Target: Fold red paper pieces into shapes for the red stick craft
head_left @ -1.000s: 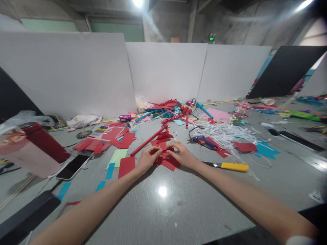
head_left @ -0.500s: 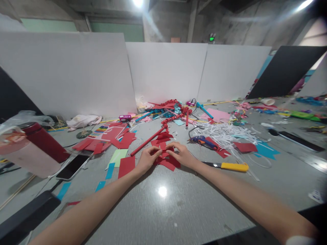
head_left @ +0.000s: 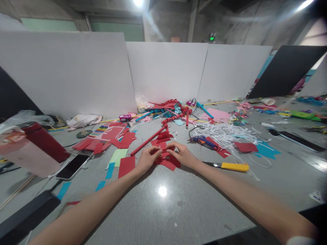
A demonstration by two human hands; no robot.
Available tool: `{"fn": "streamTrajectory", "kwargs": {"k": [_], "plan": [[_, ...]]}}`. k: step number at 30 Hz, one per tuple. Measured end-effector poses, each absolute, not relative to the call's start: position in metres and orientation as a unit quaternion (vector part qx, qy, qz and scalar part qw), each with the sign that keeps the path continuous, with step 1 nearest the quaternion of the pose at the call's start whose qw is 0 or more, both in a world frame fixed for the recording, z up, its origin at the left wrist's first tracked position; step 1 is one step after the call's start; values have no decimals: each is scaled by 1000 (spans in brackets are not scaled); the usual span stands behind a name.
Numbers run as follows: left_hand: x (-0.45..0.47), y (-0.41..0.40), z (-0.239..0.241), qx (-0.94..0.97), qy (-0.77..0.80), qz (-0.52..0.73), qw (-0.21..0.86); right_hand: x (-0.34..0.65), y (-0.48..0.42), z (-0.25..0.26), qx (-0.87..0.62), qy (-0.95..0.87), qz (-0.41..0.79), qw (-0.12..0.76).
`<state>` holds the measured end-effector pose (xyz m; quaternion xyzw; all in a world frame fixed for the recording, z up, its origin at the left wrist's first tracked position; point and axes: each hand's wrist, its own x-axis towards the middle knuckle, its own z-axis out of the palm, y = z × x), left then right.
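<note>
Both hands meet over a piece of red paper [head_left: 167, 163] lying on the grey table in front of me. My left hand [head_left: 148, 158] pinches its left side between thumb and fingers. From the other side my right hand [head_left: 183, 155] pinches the same paper, thumb and forefinger close to my left fingertips. The fingers partly cover the spot they hold. Just beyond them, folded red strips lead up to a twisted red paper chain [head_left: 170, 119]. A rolled red paper tube [head_left: 146, 140] slants down from the chain toward my left hand.
A yellow-handled knife [head_left: 234, 166] lies right of my right hand, with a blue glue gun [head_left: 204, 142] and white paper shreds [head_left: 224, 132] beyond. At left are a phone [head_left: 74, 166], a red bottle [head_left: 44, 141] and red sheets [head_left: 127, 166]. White panels [head_left: 167, 73] stand behind.
</note>
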<state>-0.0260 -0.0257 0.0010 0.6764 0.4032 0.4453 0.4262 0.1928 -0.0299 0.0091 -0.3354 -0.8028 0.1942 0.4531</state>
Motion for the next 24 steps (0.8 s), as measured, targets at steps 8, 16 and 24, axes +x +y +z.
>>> {"fn": "streamTrajectory", "kwargs": {"k": [8, 16, 24], "plan": [[-26, -26, -2, 655, 408, 449, 451, 193, -29, 7, -339, -796, 207, 456], [-27, -23, -1, 666, 418, 453, 420, 194, -29, 8, -339, -792, 214, 460], [-25, -27, 4, 661, 421, 452, 426, 194, -28, 5, -343, -793, 206, 460]]}}
